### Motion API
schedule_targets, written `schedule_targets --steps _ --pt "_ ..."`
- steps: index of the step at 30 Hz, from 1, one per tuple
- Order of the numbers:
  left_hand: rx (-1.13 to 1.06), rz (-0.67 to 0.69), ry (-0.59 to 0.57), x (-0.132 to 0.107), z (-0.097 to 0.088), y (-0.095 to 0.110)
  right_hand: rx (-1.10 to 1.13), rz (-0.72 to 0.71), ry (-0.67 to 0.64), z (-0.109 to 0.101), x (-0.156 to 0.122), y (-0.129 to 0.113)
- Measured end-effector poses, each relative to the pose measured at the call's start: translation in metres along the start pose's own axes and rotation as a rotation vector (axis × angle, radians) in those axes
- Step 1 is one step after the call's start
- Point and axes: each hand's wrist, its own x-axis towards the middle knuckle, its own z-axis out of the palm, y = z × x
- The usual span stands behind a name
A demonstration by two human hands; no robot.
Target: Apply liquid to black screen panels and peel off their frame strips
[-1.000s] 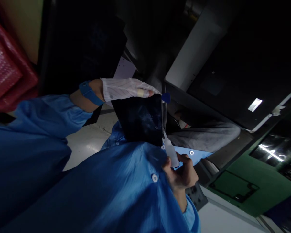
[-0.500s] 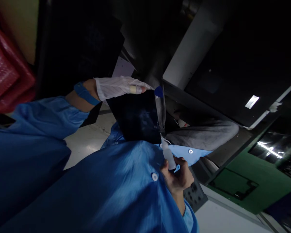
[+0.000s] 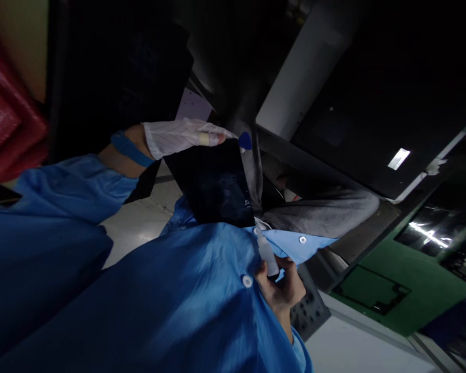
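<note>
My left hand (image 3: 190, 135), in a thin white glove with a bare thumb tip, is closed along the edge of a dark flat panel (image 3: 217, 181). A blue rounded tab (image 3: 245, 140) shows just past its fingertips; whether the hand or the panel bears it, I cannot tell. My right hand (image 3: 281, 282), bare, grips a small white squeeze bottle (image 3: 268, 257) between thumb and fingers. The bottle's narrow nozzle points at the panel's near corner, close to my blue coat. Small pale marks show near the panel's right edge.
A large dark panel or box (image 3: 373, 103) with a white label stands at upper right. Red wrapped material (image 3: 11, 119) lies at far left. A green surface (image 3: 380, 280) is at right, and my grey-trousered leg (image 3: 318, 213) extends below the dark box.
The whole view has shifted slightly, so most things sit a little further left. The panel has tilted a bit, and pale marks near its edge show more clearly. Both hands keep their hold.
</note>
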Motion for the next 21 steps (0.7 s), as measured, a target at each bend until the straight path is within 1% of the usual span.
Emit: schedule_targets --steps 4,8,12,15,21 --pt "-0.017 -0.004 0.018 0.0 0.0 0.0 0.021 0.017 0.014 -0.003 0.003 -0.004" --pt "-0.059 0.003 0.016 0.002 -0.002 -0.006 0.048 0.042 0.032 -0.004 0.004 -0.007" --pt "-0.082 0.025 0.017 0.005 -0.003 -0.013 0.046 0.085 0.058 -0.001 0.0 -0.009" --pt "-0.075 0.016 0.019 0.005 -0.002 -0.012 0.045 0.108 0.086 0.0 -0.003 -0.009" --pt "-0.076 -0.012 0.039 0.006 -0.002 -0.011 0.03 0.096 0.038 -0.005 -0.004 -0.007"
